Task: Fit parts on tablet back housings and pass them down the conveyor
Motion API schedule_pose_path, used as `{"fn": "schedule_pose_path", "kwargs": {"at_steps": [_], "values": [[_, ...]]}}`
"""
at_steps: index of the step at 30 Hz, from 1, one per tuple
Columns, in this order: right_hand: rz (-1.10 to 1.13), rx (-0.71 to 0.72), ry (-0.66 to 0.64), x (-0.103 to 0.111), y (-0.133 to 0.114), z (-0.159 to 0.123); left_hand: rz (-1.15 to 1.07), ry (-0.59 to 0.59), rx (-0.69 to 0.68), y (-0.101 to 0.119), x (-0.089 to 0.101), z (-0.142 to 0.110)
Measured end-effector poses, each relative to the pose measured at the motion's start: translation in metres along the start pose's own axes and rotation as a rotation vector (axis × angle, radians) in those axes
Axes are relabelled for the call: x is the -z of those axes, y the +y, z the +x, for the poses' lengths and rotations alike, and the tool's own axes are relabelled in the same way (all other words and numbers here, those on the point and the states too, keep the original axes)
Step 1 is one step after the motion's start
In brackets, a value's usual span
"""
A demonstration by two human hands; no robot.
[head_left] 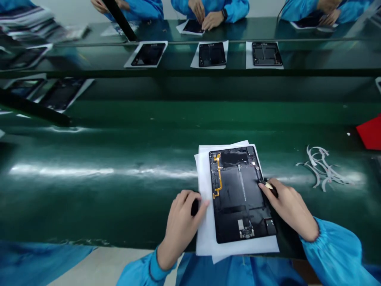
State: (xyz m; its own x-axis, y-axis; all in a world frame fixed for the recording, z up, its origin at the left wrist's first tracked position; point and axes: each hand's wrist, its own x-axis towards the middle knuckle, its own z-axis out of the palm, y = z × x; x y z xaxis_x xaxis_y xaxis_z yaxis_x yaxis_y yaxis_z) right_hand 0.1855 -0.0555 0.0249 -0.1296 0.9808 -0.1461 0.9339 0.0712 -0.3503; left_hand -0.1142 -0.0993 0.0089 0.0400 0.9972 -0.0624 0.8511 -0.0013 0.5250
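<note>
An opened black tablet body (pixel 239 194) with an orange flex cable along its left side lies on white paper sheets (pixel 205 234) on the green belt. My left hand (pixel 181 224) rests at the paper's left edge, fingers curled around a small dark object. At the tablet's right edge, my right hand (pixel 290 208) pinches a thin dark tool whose tip touches the rim.
Peeled white film strips (pixel 323 167) lie on the belt (pixel 119 171) to the right, and a red thing (pixel 370 133) beyond them. Three more tablet bodies on paper (pixel 211 54) sit on the far shelf. Other people's hands (pixel 205 16) in blue sleeves work across it.
</note>
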Motion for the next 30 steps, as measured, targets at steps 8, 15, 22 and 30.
{"fn": "schedule_pose_path", "kwargs": {"at_steps": [8, 15, 22, 30], "values": [[0.511, -0.039, 0.168, 0.000, -0.024, -0.013, -0.479, 0.111, 0.024, 0.025, -0.017, -0.001], [0.676, 0.032, 0.477, 0.022, -0.051, -0.002, -0.803, 0.135, 0.159, 0.040, 0.001, 0.001], [0.846, -0.025, 0.607, 0.022, -0.038, 0.066, -1.049, 0.191, 0.105, 0.034, 0.023, 0.102], [0.762, -0.111, 0.535, -0.007, -0.004, 0.063, -0.874, 0.292, 0.128, -0.010, 0.035, 0.307]]}}
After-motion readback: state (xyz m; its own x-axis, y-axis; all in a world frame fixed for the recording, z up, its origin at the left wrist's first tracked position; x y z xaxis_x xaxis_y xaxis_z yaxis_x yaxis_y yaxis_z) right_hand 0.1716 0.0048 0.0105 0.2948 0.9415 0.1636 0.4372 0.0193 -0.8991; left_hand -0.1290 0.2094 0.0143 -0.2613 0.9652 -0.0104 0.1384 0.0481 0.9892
